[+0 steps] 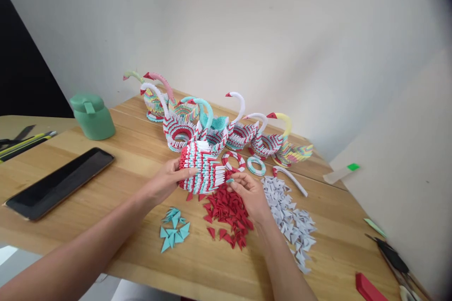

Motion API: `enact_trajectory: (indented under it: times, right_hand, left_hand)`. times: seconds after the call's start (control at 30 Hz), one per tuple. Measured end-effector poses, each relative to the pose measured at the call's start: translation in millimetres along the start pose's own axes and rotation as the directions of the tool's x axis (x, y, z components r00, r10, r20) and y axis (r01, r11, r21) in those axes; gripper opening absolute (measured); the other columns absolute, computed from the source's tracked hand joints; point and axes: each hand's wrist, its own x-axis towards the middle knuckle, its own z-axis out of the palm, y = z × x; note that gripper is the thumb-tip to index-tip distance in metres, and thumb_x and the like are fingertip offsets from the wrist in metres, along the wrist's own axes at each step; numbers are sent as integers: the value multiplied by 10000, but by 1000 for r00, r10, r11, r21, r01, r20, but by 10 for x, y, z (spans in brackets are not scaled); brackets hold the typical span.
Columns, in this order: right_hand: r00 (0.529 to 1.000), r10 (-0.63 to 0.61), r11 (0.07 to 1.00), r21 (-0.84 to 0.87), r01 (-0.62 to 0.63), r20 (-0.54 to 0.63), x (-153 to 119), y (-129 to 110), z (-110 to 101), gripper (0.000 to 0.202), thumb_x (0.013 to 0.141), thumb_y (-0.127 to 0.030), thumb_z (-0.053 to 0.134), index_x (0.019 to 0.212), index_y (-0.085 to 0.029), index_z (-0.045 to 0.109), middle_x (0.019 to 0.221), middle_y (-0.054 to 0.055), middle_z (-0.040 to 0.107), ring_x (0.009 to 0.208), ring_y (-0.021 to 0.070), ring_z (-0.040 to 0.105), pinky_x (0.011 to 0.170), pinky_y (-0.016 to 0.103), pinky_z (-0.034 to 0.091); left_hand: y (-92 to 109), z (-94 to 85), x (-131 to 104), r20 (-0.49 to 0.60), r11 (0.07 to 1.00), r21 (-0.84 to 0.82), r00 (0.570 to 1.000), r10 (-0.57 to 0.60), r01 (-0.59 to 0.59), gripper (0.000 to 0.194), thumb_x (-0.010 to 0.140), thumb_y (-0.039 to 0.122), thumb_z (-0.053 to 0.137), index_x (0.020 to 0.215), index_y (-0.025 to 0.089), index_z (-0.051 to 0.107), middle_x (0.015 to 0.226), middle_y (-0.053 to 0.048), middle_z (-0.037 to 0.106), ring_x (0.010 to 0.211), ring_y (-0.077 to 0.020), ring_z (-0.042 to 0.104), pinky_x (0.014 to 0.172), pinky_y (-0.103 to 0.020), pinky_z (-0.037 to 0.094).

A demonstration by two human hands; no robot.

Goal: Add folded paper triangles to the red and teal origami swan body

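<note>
My left hand is closed around the side of a swan body made of interlocked folded paper pieces in red, white and teal, tilted on its side above the table. At its right rim, my right hand pinches a small folded paper piece between thumb and fingertips; its colour is hard to make out. Below the hands lies a pile of red paper triangles. A small group of teal triangles is nearer me, and a heap of white triangles spreads to the right.
Several finished paper swans stand behind. Near them lie a red-white ring, a teal-white ring and a loose white swan neck. At left are a phone and a green container; scissors lie right.
</note>
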Motion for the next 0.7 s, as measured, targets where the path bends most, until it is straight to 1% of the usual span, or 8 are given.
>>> enact_trajectory:
  times: [0.17,0.3,0.4,0.47,0.57,0.7]
  right_hand:
    - [1000,20,999,43,-20,-9,-31,-74,-2,257,690,-392,808,764,-200,653,685,7,706,618,160,649,621,277,514]
    - [999,6,997,80,-3,-34,-55,-109,-7,257,697,-396,807,761,-203,651,749,17,722,707,176,669,670,297,537]
    - [999,-3,996,89,8,-51,-70,-125,-3,236,711,-388,801,775,-201,672,728,11,715,678,158,659,687,295,543]
    - [998,-14,996,91,19,-54,-81,-139,4,231,714,-381,801,810,-205,687,717,7,709,657,149,652,687,294,544]
    - [998,-31,993,112,37,-57,-100,-150,12,243,722,-379,795,877,-219,698,718,4,708,653,153,653,682,303,543]
    - [999,-9,989,148,16,-46,-117,-120,26,216,725,-366,795,858,-214,718,672,-1,694,634,147,645,662,283,521]
  left_hand:
    - [-27,-23,-9,26,998,63,1000,-7,5,332,722,335,772,964,121,694,914,-98,748,761,-214,680,748,-320,513]
    - [-55,-34,-5,42,995,100,999,-21,17,313,716,355,775,904,118,691,865,-92,739,723,-199,660,708,-303,506]
    - [-60,-26,-2,51,993,116,998,-28,22,307,719,362,772,894,123,690,845,-82,735,703,-187,651,691,-293,503]
    - [-49,-11,-4,37,992,119,999,-33,29,321,708,364,782,906,129,691,856,-78,739,709,-188,655,692,-291,504]
    - [-23,18,-10,29,992,121,999,-44,40,380,685,373,795,961,131,696,908,-92,748,769,-220,674,731,-315,514]
    - [-14,30,-12,67,989,145,996,-52,42,468,715,380,767,1094,123,674,1002,-125,738,892,-267,680,804,-360,513]
